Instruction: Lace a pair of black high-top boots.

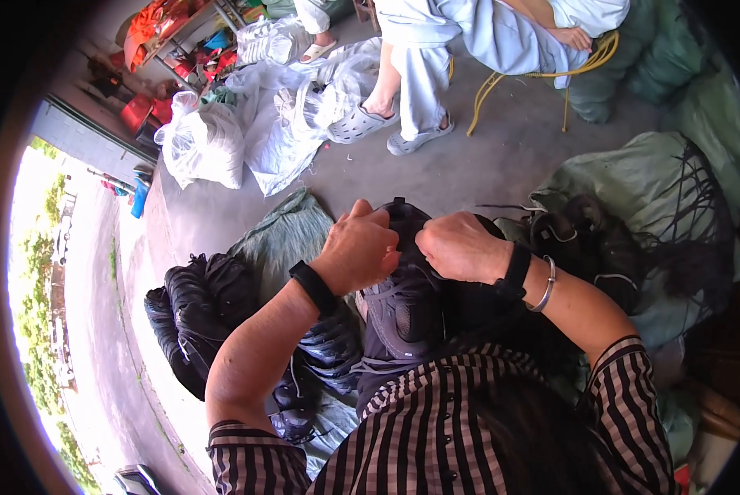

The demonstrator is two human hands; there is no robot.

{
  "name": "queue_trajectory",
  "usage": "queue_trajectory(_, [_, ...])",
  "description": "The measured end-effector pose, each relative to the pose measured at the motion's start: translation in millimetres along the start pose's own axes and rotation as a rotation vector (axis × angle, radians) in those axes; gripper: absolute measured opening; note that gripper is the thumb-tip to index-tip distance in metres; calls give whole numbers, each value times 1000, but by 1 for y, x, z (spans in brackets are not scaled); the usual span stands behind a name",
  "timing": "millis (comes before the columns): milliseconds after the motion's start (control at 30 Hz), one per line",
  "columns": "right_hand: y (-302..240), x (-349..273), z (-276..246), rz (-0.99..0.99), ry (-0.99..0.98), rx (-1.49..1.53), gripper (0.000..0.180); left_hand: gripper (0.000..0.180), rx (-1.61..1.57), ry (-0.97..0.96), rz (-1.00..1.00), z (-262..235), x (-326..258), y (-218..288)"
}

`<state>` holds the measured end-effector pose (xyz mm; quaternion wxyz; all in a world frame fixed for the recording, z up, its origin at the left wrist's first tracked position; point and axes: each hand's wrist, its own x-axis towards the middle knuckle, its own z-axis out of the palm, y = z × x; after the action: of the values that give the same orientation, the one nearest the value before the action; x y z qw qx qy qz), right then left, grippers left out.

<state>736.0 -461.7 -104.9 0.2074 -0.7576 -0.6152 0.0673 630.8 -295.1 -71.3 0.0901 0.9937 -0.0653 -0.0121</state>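
A black and grey shoe (399, 318) lies in my lap, its dark opening facing away from me. My left hand (360, 247) is closed at the left of that opening, fingers curled in. Across from it, my right hand (462, 247) is closed too, knuckles up. A short gap separates the two hands. Whatever is pinched in the fingers, perhaps a lace, is too thin or hidden to make out. Dark bands circle both wrists, and a silver bangle sits on the right one.
Black shoes (213, 301) are heaped at my left by a green woven sack (283, 231). More dark shoes (584, 231) lie on an open sack (654, 177) at right. Ahead sits a person in pale trousers (419, 82), near white plastic bags (200, 144).
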Motion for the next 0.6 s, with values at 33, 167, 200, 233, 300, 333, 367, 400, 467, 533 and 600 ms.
queue_trajectory(33, [-1, 1, -2, -1, -51, -1, 5, 11, -36, -26, -19, 0, -1, 0])
queue_trajectory(167, [-6, 4, -5, 36, -157, 40, 7, 10, -54, -4, 8, 3, -3, -5])
queue_trajectory(200, [-8, 4, -5, 109, -177, 59, 7, 11, -65, 17, 28, 5, -4, -7])
queue_trajectory(233, [-10, 4, -4, 181, -196, 81, 8, 11, -75, 37, 46, 6, -5, -9])
queue_trajectory(300, [-7, 2, 1, 209, -158, 120, 7, 11, -103, 11, 29, 10, -7, -14])
queue_trajectory(333, [-6, 0, -1, 244, -116, 154, 7, 11, -131, -12, 22, 10, -6, -14])
queue_trajectory(367, [-7, 1, -2, 247, -119, 148, 7, 11, -136, -8, 24, 11, -6, -14])
queue_trajectory(400, [-9, 3, -3, 229, -142, 131, 7, 11, -161, -12, 10, 11, -7, -13])
queue_trajectory(467, [-9, 5, -1, 207, -167, 110, 8, 12, -187, -10, -8, 11, -7, -13])
queue_trajectory(533, [-10, 4, 5, 269, -30, 251, 8, 12, -188, 5, -18, 11, -8, -12])
queue_trajectory(600, [-14, -2, 8, 298, -15, 258, 8, 12, -199, 31, -19, 13, -11, -12])
